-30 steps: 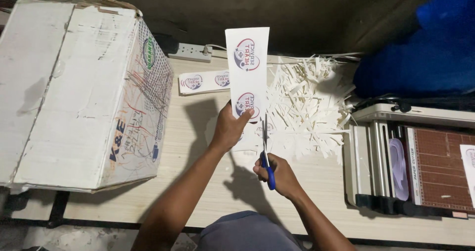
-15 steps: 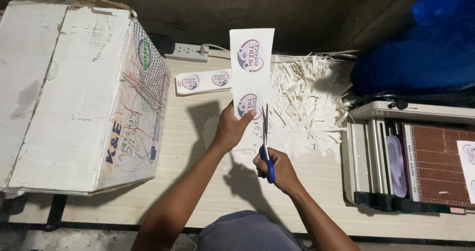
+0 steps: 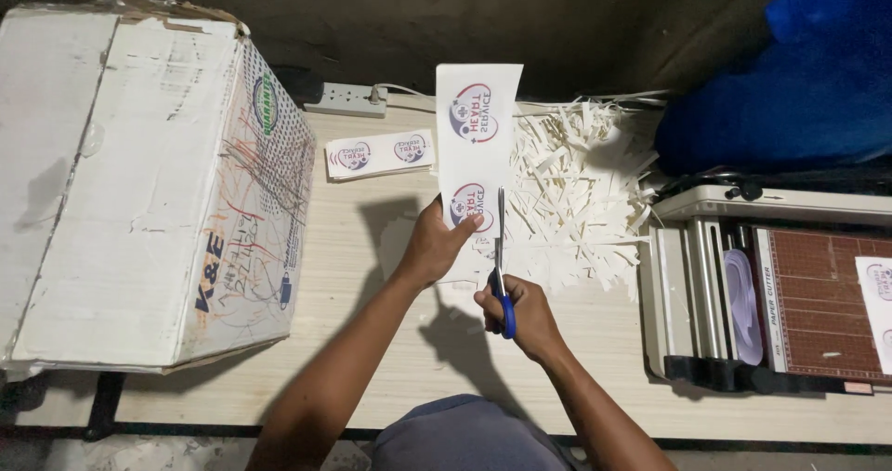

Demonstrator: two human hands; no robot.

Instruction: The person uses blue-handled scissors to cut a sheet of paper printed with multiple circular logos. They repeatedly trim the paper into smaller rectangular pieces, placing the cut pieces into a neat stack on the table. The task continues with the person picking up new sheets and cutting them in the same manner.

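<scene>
We held a white printed strip (image 3: pixel 476 146) upright over the middle of the pale wooden worktop (image 3: pixel 372 341), toward its far edge. Our left hand (image 3: pixel 439 243) was closed on the strip's lower end, thumb pressed across the lower of its two round red-and-blue emblems. Our right hand (image 3: pixel 520 308) was closed around the blue handles of a pair of scissors (image 3: pixel 500 257), whose blades pointed away from us and ran up the strip's right edge, just beside the left thumb. We could not tell how far apart the blades stood, since they appeared as one thin line.

A heap of narrow white paper offcuts (image 3: pixel 576 192) lay on the worktop just right of the strip, spreading toward the far edge. A short cut strip (image 3: pixel 379 153) bearing two of the same emblems lay flat to the left of the held strip, near the far edge. A large worn white cardboard box (image 3: pixel 139 183) took up the worktop's left end. A white power strip (image 3: pixel 346 99) sat at the far edge behind the short strip. A paper cutter (image 3: pixel 771 294) with a brown gridded bed stood at the right end, and a blue fabric bundle (image 3: pixel 790 81) rested behind it.
</scene>
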